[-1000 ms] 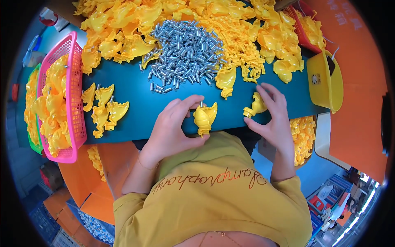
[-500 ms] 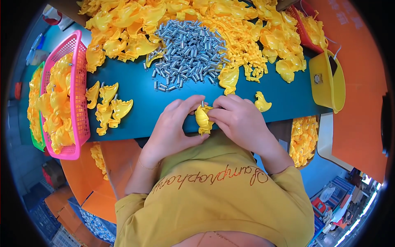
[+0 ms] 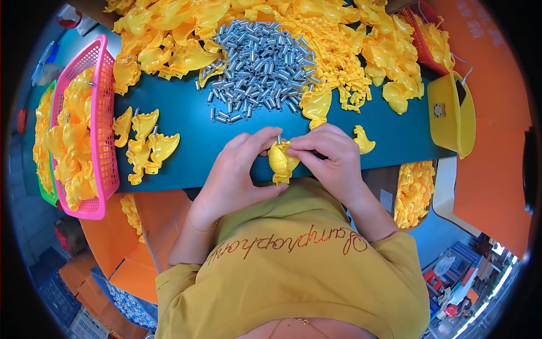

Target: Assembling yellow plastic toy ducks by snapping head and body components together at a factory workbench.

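Currently, at the left edge of the frame, a pink basket (image 3: 100, 121) filled with yellow plastic shells stands against the table's left end, with a green basket (image 3: 40, 186) just behind it. A small group of loose yellow shells (image 3: 144, 144) lies on the teal table (image 3: 186, 164) beside the pink basket. Between this group and the hands, a bare strip of teal surface gives the only open room along the near table edge.

At frame centre, the left hand (image 3: 234, 175) and right hand (image 3: 333, 155) meet at the near table edge, both closed on one yellow shell piece (image 3: 280, 163). A small metal pin (image 3: 278, 139) stands up from the top of the piece, touching the right hand's fingertips (image 3: 293, 148).

Above the hands, a heap of metal pins (image 3: 259, 65) occupies the upper centre, ringed by a large yellow shell pile (image 3: 350, 51). A single yellow shell (image 3: 364, 140) lies just right of the right hand. A yellow tub (image 3: 451, 113) overhangs the table's right end.

Compared with half a second ago, the hands hold the same grip at the same place; one second ago the right hand was apart, at the single shell.
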Motion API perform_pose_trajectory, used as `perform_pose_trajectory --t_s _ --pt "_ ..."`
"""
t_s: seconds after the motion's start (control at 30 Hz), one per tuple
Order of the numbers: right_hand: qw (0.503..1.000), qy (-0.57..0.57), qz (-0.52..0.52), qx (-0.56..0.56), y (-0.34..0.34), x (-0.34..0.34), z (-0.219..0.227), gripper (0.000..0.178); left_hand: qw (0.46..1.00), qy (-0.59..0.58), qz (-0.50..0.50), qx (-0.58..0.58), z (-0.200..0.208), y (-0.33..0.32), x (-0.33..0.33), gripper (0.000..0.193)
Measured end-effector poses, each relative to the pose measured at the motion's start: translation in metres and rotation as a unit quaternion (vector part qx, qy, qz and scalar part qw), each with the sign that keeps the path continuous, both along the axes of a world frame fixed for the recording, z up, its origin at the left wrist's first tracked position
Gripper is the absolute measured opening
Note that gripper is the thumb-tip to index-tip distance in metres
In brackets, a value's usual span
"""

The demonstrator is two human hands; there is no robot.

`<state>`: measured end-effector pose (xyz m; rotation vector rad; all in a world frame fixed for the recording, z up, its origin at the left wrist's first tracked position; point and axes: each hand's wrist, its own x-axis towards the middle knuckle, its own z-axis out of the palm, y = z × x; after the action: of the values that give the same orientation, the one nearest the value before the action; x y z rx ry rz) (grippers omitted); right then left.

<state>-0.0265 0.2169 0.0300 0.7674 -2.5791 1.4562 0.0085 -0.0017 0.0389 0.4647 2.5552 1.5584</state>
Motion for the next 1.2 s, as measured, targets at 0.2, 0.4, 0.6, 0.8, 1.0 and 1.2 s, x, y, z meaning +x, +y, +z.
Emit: perform_pose_trajectory --t_s 0.2,0.4,0.6,0.8,1.0,1.2 --pt "1.0 0.02 0.011 -0.019 0.0 0.006 -0.009 0.015 1.0 -0.006 0.001 -0.002 0.001 -0.001 0.0 0.087" --pt "0.994 0.039 0.051 0.085 0.01 0.018 -0.003 0.051 1.0 -0.007 0.007 0.001 -0.001 0.0 0.001 0.087" --pt "0.992 0.026 0.06 0.105 0.011 0.02 -0.001 0.06 1.0 -0.001 0.011 -0.001 0.001 0.001 -0.003 0.087" --pt "0.996 0.066 -0.05 0.02 0.002 0.032 0.026 0.021 1.0 0.022 0.009 -0.015 0.004 0.008 -0.005 0.086" --pt "0.99 -0.133 0.025 -0.029 -0.018 0.039 0.012 0.027 0.997 0.058 0.028 -0.045 0.002 0.006 0.01 0.08" --pt "0.876 -0.379 -0.026 -0.297 0.007 0.038 0.042 0.013 0.997 0.044 0.04 -0.045 -0.004 0.012 0.008 0.083"
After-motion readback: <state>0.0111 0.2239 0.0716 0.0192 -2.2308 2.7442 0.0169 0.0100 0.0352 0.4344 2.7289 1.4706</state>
